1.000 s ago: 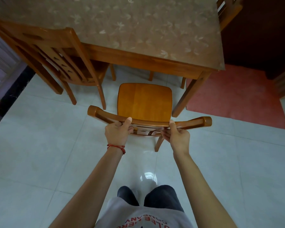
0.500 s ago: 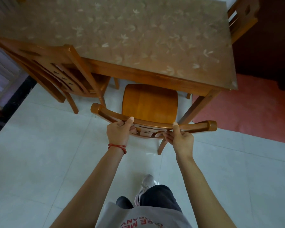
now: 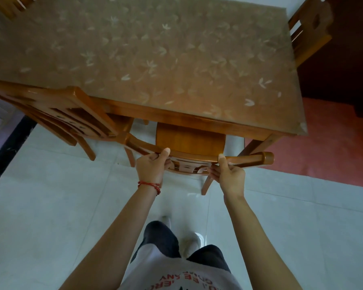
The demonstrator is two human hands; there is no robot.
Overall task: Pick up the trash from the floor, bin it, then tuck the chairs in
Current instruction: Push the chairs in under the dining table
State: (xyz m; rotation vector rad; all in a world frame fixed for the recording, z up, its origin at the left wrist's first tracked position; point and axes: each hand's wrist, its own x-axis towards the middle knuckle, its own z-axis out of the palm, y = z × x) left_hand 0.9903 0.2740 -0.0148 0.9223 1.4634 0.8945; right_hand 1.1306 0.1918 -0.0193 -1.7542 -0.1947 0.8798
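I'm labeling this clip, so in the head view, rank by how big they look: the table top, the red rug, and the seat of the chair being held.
1. table top
2. red rug, partly cut off by the frame
3. chair seat, partly hidden under the table

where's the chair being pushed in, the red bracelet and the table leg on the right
chair [image 3: 190,140], head view, on the visible part of its seat
red bracelet [image 3: 149,184], head view, on the cord across the left wrist
table leg [image 3: 258,145], head view, on the upper part of the leg
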